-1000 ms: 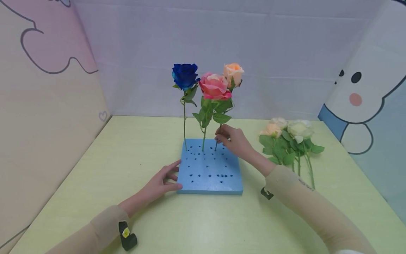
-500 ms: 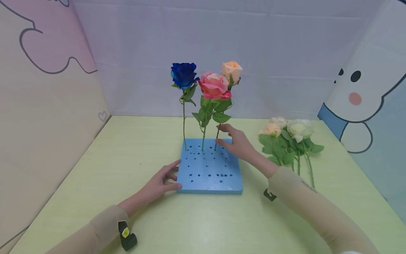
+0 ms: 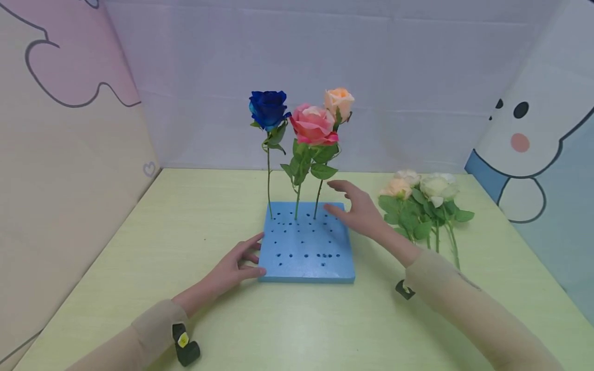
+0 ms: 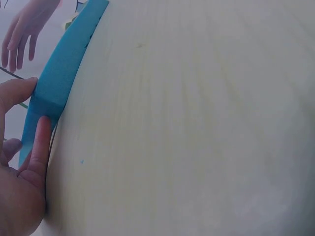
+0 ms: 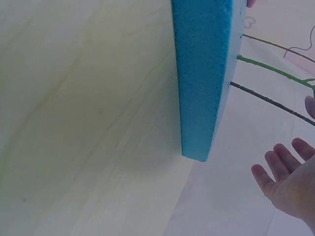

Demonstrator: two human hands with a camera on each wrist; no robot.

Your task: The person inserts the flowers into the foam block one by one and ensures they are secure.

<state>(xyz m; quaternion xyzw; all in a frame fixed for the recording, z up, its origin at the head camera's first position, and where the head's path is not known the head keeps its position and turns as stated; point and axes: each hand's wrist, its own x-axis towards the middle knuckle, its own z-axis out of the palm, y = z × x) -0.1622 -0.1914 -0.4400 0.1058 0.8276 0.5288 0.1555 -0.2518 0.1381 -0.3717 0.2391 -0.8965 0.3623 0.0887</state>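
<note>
Blue foam block [image 3: 307, 246], square and dotted with holes, flat on the pale green table [image 3: 297, 319], near its middle. Three roses upright in the far row of holes: blue rose [image 3: 268, 108] at the left, pink rose [image 3: 313, 126] in the middle, peach rose [image 3: 340, 100] to the right, stems close together. Held at the near left corner by the left hand [image 3: 234, 266]: thumb on the top edge, fingers straight along the left side face, palm on the table; seen from the left wrist as a thumb over the corner and a finger flat against the side [image 4: 42, 142]. Right hand [image 3: 359, 211] above the block's far right corner, fingers spread and relaxed, gripping nothing, just to the right of the peach rose's stem [image 3: 317, 198] and apart from it; no contact with the foam that can be told. In the right wrist view, the same open palm [image 5: 290, 184] off the block's edge [image 5: 202, 78], stems beyond. Farther right, a loose bunch of cream and peach roses [image 3: 424, 206] lying on the table, well apart from the block. Cartoon-printed panels [image 3: 69, 129] around the table.
</note>
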